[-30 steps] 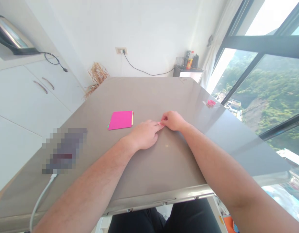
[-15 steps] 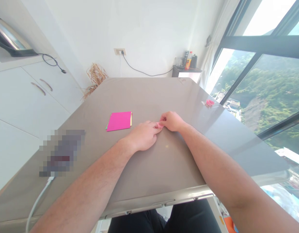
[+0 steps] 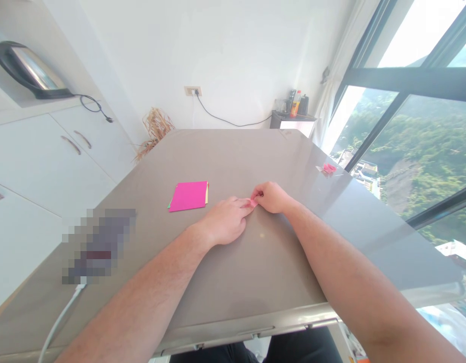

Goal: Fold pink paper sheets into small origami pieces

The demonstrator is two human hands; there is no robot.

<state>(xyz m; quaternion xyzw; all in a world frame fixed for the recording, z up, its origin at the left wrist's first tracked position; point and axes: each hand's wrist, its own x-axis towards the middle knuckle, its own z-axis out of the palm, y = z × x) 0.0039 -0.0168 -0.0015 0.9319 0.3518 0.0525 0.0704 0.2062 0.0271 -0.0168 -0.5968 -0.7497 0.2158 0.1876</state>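
Observation:
A small folded piece of pink paper [image 3: 253, 203] lies on the table between my two hands, mostly covered by fingers. My left hand [image 3: 227, 222] rests on the tabletop, its fingertips holding the left side of the paper down. From the other side my right hand [image 3: 271, 196] is closed, thumb and curled fingers pinching at the paper's right edge. Left of my hands is a stack of square paper sheets [image 3: 189, 196], bright magenta on top, with green and yellow edges peeking out beneath.
The grey-brown table [image 3: 225, 156] spans the view. A pink crumpled item [image 3: 329, 168] sits near its right edge. On the left lies a blurred dark device [image 3: 100, 247] with a white cable [image 3: 62, 315]. A kettle [image 3: 36, 73] stands on the left counter; windows line the right.
The whole view has shifted slightly, with everything sitting lower in the picture. Both hands stay at the pink paper, with my right fingers only slightly changed.

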